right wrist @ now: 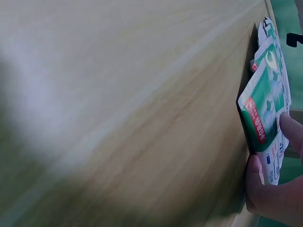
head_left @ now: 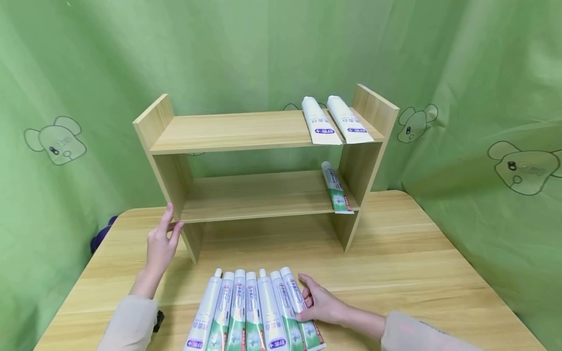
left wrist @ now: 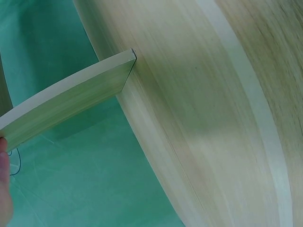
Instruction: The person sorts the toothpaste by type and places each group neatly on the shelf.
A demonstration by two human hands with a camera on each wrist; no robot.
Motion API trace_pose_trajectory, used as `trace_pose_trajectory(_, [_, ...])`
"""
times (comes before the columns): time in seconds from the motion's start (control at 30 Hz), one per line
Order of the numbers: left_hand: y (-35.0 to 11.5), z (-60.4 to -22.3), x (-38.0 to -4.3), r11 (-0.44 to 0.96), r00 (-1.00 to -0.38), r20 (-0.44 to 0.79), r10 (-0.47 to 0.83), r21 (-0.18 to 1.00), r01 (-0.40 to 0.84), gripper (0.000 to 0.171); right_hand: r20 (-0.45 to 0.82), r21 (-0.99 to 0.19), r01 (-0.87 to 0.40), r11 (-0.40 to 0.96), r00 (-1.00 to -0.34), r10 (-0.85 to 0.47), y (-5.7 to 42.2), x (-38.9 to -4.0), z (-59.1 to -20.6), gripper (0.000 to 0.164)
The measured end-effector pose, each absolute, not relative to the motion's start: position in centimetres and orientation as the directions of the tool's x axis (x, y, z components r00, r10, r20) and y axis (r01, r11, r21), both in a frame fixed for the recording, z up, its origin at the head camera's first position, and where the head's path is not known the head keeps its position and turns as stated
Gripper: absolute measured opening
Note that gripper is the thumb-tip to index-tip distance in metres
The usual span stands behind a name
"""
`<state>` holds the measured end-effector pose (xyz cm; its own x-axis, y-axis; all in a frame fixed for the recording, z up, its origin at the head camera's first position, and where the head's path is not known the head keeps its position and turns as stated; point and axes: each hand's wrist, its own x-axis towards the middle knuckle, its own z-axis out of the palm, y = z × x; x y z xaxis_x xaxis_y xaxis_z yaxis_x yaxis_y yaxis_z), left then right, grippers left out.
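the right hand [head_left: 325,304] grips a white-and-green plastic toothpaste tube [head_left: 295,292] between thumb and fingers. this tube lies on the light wood-grain worktop [head_left: 404,263], at the right end of a side-by-side row of seven toothpaste tubes [head_left: 237,302], caps toward the shelf unit. the row comprises five white-and-green tubes and two white tubes with purple labels.

the left hand [head_left: 159,248] has its forefinger extended and thumb spread from it; it touches the left side of the two-tier, light wood-grain shelf unit [head_left: 228,131] near the middle board [head_left: 254,195].

two white tubes with purple labels [head_left: 335,119] lie at the right end of the top board; one white-and-green tube [head_left: 335,187] lies below them on the middle board. a green curtain [head_left: 219,53] hangs behind.
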<state>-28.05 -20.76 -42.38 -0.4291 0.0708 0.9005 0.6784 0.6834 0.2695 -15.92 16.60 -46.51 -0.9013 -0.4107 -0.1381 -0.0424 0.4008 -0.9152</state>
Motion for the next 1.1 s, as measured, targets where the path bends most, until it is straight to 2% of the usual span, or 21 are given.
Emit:
trace_pose_trajectory(0.2, [-20.7,-42.4,-28.1,0.685,-0.416,0.907,0.069,0.26,0.681,0.053,-0.107,-0.838,-0.125,0.53,-0.916,-0.386,15.9,-15.8,-46.6,0.101])
trace_pose_trajectory(0.53, [-20.7,-42.5,-28.2,0.683,-0.411,0.91,0.063,0.26,0.682,0.052,-0.108,-0.768,-0.159,0.62,-0.923,-0.37,15.6,-15.6,-46.7,0.09])
trace_pose_trajectory(0.63, [-20.7,-42.5,-28.2,0.683,-0.408,0.911,0.063,0.259,0.683,0.052,-0.105,-0.791,-0.158,0.591,-0.917,-0.385,15.7,-15.7,-46.9,0.084])
trace_pose_trajectory(0.83, [-20.7,-42.3,-28.2,0.682,-0.408,0.911,0.065,0.258,0.685,0.051,-0.14,-0.891,-0.072,0.447,-0.895,-0.424,16.3,-16.1,-46.9,0.073])
trace_pose_trajectory(1.1, [-20.7,-42.4,-28.2,0.682,-0.407,0.911,0.066,0.256,0.685,0.05,-0.158,-0.922,0.007,0.387,-0.92,-0.36,17.1,-16.5,-45.4,0.063])
